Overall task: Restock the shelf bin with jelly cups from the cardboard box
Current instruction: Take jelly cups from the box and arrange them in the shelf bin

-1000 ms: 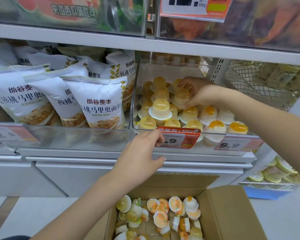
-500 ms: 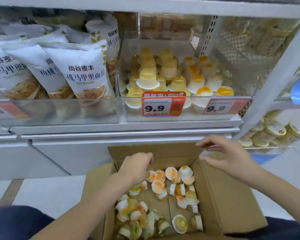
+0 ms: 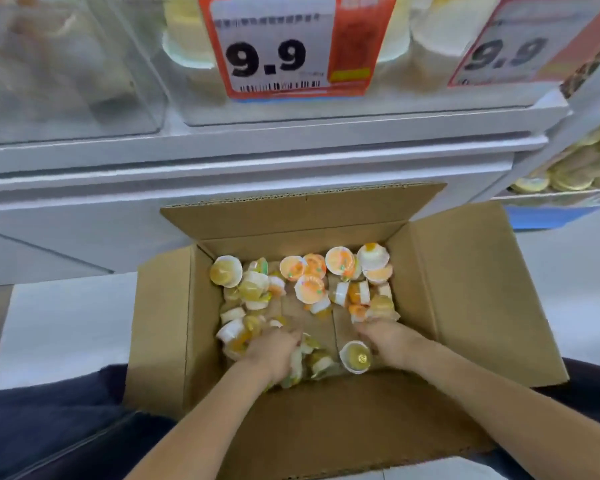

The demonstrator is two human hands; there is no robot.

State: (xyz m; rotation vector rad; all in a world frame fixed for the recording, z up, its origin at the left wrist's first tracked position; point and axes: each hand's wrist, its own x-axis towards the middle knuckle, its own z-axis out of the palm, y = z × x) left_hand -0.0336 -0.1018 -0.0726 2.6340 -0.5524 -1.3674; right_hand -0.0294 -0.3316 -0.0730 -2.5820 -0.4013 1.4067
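Nearest the camera, dark trousers [image 3: 49,427] fill the lower corners, and the near flap of the cardboard box [image 3: 465,289] lies folded toward the person, cut off at the bottom edge. Both forearms reach over that flap into the box. The left hand [image 3: 271,351] is sunk among the jelly cups [image 3: 309,285] at the near left of the box floor; its fingertips are buried in the pile, so whether it grips a cup or merely rests there cannot be told. The right hand [image 3: 388,341] lies palm down at the near right, its fingertips hidden under cups too, and its hold is equally unclear. A clear cup with amber jelly [image 3: 355,356] lies on its side just beside the right wrist.

The cups are small, round and translucent, with yellow, orange and white fillings and pale foil lids, tumbled loosely on the box floor, some upright, some tipped. Bare cardboard shows between them in the middle.

Beyond the box stands the white shelf [image 3: 222,161]. On it, the clear shelf bin [image 3: 413,109] holds more cups, blurred and cut off at the top. A red-and-white price tag [image 3: 291,46] reads "9.9" above a barcode; the small print is unreadable. A second tag [image 3: 520,46], at an angle, also reads "9.9". Far right, a lower shelf holds pale yellow round packs [image 3: 582,168], indistinct.
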